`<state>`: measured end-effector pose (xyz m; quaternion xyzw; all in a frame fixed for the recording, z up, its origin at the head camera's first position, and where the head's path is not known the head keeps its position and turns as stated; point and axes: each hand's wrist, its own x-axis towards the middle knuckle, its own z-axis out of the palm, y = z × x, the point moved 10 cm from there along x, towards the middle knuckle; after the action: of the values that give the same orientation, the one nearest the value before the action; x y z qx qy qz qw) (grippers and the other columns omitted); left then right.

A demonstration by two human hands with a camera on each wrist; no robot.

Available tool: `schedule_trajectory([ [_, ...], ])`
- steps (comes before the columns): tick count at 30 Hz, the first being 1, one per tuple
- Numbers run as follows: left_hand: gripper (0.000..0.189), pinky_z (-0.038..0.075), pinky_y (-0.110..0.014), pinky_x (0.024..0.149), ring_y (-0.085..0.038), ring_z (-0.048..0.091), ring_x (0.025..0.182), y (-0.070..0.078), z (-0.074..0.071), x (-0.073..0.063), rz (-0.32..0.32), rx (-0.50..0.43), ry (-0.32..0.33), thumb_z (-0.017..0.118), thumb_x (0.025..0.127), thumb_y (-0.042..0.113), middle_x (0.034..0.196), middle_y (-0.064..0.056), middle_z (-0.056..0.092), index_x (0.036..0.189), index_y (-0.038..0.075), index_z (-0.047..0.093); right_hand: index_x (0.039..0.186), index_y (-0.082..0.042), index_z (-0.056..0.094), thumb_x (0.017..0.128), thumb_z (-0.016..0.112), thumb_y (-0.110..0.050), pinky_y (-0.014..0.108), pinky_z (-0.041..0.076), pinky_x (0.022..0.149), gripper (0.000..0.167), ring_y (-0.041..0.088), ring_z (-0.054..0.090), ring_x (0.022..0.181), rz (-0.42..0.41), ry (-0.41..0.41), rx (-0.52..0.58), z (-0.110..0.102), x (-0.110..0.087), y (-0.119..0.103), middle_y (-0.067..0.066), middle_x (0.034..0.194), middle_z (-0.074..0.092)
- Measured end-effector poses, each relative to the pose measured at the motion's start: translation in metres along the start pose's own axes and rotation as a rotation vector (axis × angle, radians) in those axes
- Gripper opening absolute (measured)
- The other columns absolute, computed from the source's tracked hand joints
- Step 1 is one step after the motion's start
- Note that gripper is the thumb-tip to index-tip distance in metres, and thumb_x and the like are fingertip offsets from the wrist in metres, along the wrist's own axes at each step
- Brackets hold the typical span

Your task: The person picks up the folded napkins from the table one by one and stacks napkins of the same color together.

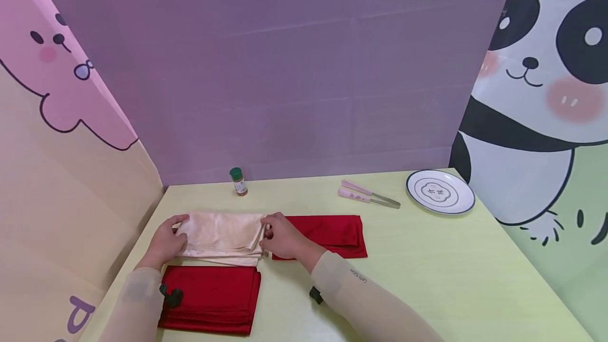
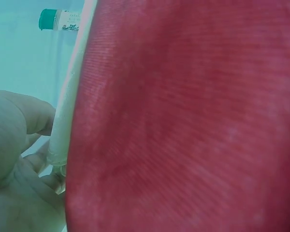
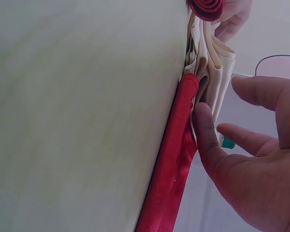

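Observation:
A cream cloth [image 1: 220, 231], folded into a layered strip, lies across the left part of the table. At its left end my left hand [image 1: 166, 241] pinches the edge between thumb and fingers. My right hand [image 1: 281, 236] is at the opposite end. In the right wrist view its thumb and fingers [image 3: 253, 87] stand apart, with one fingertip touching the cloth's layered edge. A folded red cloth [image 1: 325, 234] lies to the right, partly behind the right hand. Nearer to me is a thicker folded red cloth [image 1: 209, 294], which fills most of the left wrist view.
A small green-capped seasoning bottle [image 1: 238, 182] stands at the back of the table. Pink-handled tongs [image 1: 368, 194] lie to its right. Further right is a white plate [image 1: 465, 194] with a dark rim. Printed cloth walls [image 1: 294, 78] surround the table's back and sides.

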<state>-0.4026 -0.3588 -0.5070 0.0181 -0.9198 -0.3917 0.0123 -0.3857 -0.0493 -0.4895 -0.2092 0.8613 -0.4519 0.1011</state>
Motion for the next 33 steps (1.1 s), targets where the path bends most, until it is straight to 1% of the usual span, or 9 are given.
schedule_trajectory([
  [3,0.055,0.048,-0.033,0.064,-0.042,0.054,0.113,0.001,-0.002,-0.001,0.002,0.002,0.001,0.054,0.096,0.0,0.146,-0.031,0.046,0.15,-0.001,0.05,0.147,0.006,0.054,0.094,0.075,-0.005,0.024,0.056,0.082,0.058,0.017,0.064,0.103,-0.013,-0.001,0.006,0.0,-0.001,-0.002,0.016,0.142,0.049],
  [6,0.056,0.05,-0.035,0.07,-0.045,0.055,0.118,0.003,-0.003,-0.002,0.011,0.007,0.0,0.053,0.095,0.0,0.148,-0.032,0.046,0.151,-0.002,0.047,0.147,0.006,0.054,0.094,0.075,-0.006,0.024,0.055,0.083,0.058,0.016,0.063,0.103,-0.016,-0.004,0.012,0.0,-0.002,-0.001,0.015,0.141,0.05],
  [10,0.058,0.052,-0.044,0.085,-0.05,0.052,0.128,0.009,-0.005,-0.006,0.03,0.011,-0.001,0.053,0.096,-0.001,0.151,-0.032,0.044,0.152,-0.005,0.043,0.147,0.005,0.054,0.094,0.076,-0.006,0.025,0.056,0.084,0.059,0.017,0.064,0.105,-0.017,-0.003,0.024,0.0,-0.003,-0.001,0.015,0.141,0.05],
  [13,0.057,0.051,-0.051,0.094,-0.052,0.05,0.131,0.013,-0.006,-0.008,0.034,0.005,0.003,0.054,0.096,-0.001,0.152,-0.032,0.043,0.152,-0.006,0.043,0.147,0.005,0.053,0.094,0.076,-0.006,0.027,0.057,0.086,0.059,0.021,0.066,0.109,-0.017,0.002,0.039,-0.002,-0.003,-0.001,0.016,0.142,0.05],
  [17,0.056,0.049,-0.056,0.099,-0.052,0.049,0.133,0.014,-0.006,-0.009,0.035,0.001,0.004,0.053,0.097,-0.001,0.153,-0.032,0.042,0.152,-0.007,0.042,0.148,0.003,0.053,0.095,0.076,-0.007,0.028,0.058,0.088,0.059,0.023,0.065,0.114,-0.002,0.003,0.041,-0.003,-0.005,0.001,0.014,0.143,0.049],
  [21,0.056,0.044,-0.061,0.105,-0.053,0.044,0.137,0.015,-0.006,-0.011,0.047,0.005,0.005,0.053,0.098,0.0,0.154,-0.032,0.039,0.152,-0.007,0.041,0.148,0.001,0.052,0.094,0.076,-0.009,0.029,0.058,0.088,0.06,0.023,0.065,0.115,0.011,0.002,0.053,-0.004,-0.007,0.002,0.013,0.144,0.049],
  [26,0.056,0.038,-0.067,0.109,-0.054,0.041,0.137,0.019,-0.01,-0.017,0.078,0.008,0.036,0.052,0.097,0.001,0.154,-0.033,0.039,0.151,-0.007,0.043,0.148,0.001,0.053,0.094,0.076,-0.009,0.03,0.058,0.086,0.059,0.024,0.066,0.115,0.006,0.016,0.064,-0.006,-0.01,0.002,0.013,0.142,0.05],
  [33,0.053,0.039,-0.067,0.107,-0.053,0.043,0.137,0.025,-0.014,-0.026,0.122,0.023,0.086,0.055,0.098,0.001,0.152,-0.033,0.041,0.151,-0.005,0.047,0.148,0.001,0.053,0.095,0.075,-0.008,0.031,0.059,0.082,0.058,0.023,0.067,0.112,-0.008,0.032,0.084,-0.009,-0.018,-0.002,0.016,0.14,0.052],
])
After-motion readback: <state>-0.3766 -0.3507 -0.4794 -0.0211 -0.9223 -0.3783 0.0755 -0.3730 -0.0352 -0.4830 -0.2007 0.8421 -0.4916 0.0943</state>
